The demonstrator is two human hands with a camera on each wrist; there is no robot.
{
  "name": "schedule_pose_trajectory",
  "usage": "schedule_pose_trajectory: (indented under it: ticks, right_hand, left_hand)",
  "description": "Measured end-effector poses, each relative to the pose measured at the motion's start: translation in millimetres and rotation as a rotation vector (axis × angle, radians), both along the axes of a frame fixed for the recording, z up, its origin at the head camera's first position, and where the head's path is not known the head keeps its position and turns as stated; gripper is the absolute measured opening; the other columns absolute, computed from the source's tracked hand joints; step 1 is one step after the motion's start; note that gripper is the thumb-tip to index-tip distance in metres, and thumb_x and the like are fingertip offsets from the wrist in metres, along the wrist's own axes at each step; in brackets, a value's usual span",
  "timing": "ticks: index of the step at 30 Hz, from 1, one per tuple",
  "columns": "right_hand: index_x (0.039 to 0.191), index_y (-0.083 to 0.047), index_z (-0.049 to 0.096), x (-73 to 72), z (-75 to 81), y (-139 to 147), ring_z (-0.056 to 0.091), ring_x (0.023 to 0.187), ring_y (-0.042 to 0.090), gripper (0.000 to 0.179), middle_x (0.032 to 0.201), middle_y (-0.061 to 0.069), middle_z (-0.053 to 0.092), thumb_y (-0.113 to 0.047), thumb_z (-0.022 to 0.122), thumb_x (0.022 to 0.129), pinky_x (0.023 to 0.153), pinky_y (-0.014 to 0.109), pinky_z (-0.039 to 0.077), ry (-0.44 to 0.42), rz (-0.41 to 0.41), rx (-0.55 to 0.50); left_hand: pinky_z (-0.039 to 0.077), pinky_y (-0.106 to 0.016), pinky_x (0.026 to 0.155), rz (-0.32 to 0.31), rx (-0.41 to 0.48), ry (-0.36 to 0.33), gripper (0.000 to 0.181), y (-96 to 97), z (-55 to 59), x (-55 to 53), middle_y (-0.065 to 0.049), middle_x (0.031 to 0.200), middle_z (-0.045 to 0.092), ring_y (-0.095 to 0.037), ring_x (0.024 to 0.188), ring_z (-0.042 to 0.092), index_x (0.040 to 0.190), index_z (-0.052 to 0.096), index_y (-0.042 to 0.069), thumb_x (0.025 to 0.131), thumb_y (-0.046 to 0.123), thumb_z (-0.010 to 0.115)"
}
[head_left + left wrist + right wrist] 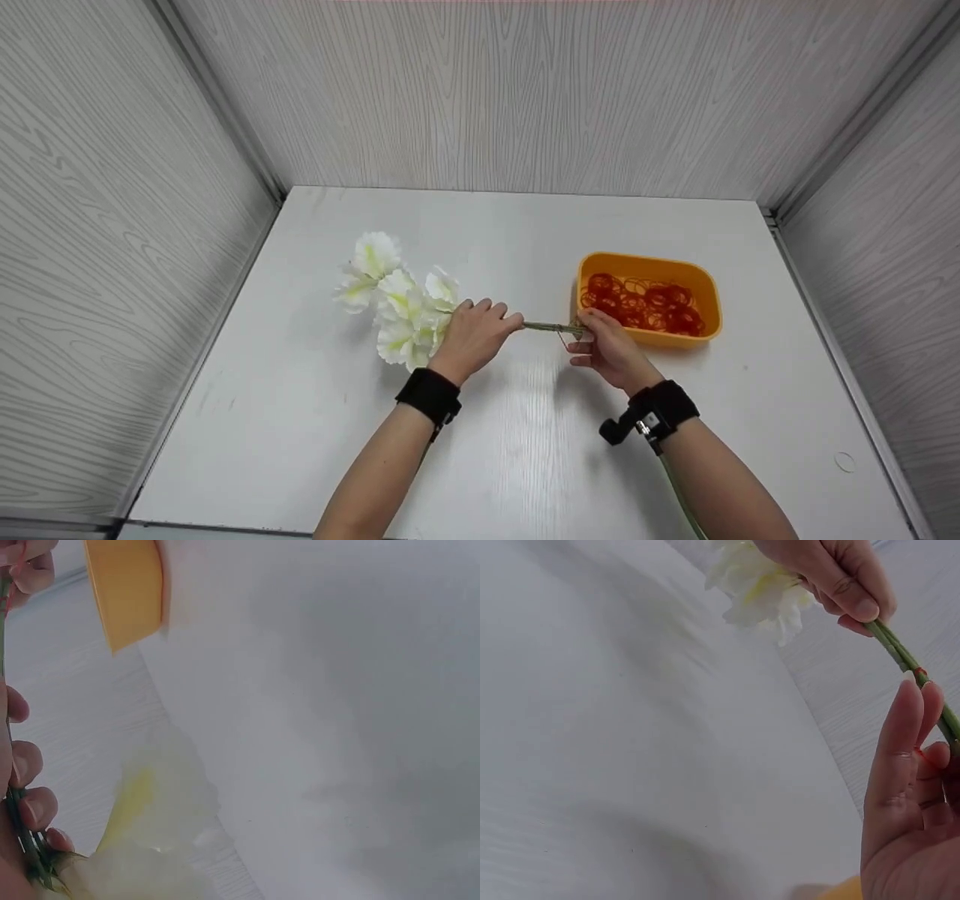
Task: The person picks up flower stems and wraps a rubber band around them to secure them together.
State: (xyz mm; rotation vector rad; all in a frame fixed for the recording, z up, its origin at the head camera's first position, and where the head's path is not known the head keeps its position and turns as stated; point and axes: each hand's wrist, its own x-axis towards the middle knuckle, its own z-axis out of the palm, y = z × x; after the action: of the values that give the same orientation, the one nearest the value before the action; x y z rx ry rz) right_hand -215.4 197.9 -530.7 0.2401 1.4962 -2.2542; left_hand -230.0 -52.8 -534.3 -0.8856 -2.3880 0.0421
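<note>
Two hands grip the flower stems (546,327): left hand (474,335), right hand (609,346).

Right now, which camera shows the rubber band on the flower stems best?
The right wrist view: the red rubber band crosses the green stems close up. The head view shows only a thin loop. The left wrist view barely shows it.

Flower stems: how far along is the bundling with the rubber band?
Done: the white flowers are gathered into one bunch, and the left hand grips the stems just below the blooms. In hand: the right hand pinches a red rubber band at the stem ends, beside the orange tub of bands. Left: how many turns are on cannot be told, and the band is not yet released.
</note>
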Motion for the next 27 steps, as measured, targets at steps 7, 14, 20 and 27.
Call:
schedule_pose_trajectory:
  ticks: [7,14,20,27]
  right_hand:
    - [0.097,-0.011,0.06,0.9,-2.6,1,0.067,0.069,0.021,0.02,0.088,0.006,0.051,-0.03,0.054,0.102,0.067,0.04,0.057,0.042,0.007,0.092]
    - [0.098,-0.005,0.06,2.7,-2.9,0,0.064,0.07,0.021,0.023,0.088,0.007,0.052,-0.027,0.054,0.103,0.073,0.045,0.056,0.114,0.015,0.185]
    - [0.1,0.003,0.062,5.4,0.0,-11,0.066,0.08,0.023,0.027,0.098,0.01,0.052,-0.024,0.058,0.101,0.066,0.038,0.057,0.274,-0.021,0.399]
    - [0.093,0.002,0.071,11.4,-2.3,-22,0.066,0.089,0.026,0.019,0.102,0.012,0.049,-0.014,0.063,0.097,0.067,0.033,0.057,0.492,-0.072,0.595]
  left_hand:
    - [0.038,-0.029,0.052,0.013,-0.02,0.008,0.024,-1.6,-5.2,-1.0,0.0,0.072,0.059,-0.019,0.064,0.057,0.09,0.061,0.021,0.098,0.042,0.051]
    - [0.038,-0.029,0.053,0.072,-0.037,-0.029,0.024,-1.4,-6.8,1.1,-0.001,0.07,0.059,-0.02,0.063,0.058,0.09,0.062,0.021,0.098,0.04,0.051]
    - [0.04,-0.03,0.053,0.145,-0.049,-0.064,0.023,9.8,0.9,3.0,-0.001,0.071,0.06,-0.02,0.062,0.058,0.096,0.063,0.022,0.1,0.038,0.047]
    - [0.041,-0.031,0.05,0.218,-0.04,-0.091,0.013,16.7,0.4,5.6,-0.002,0.072,0.062,-0.021,0.058,0.058,0.098,0.062,0.02,0.098,0.031,0.055]
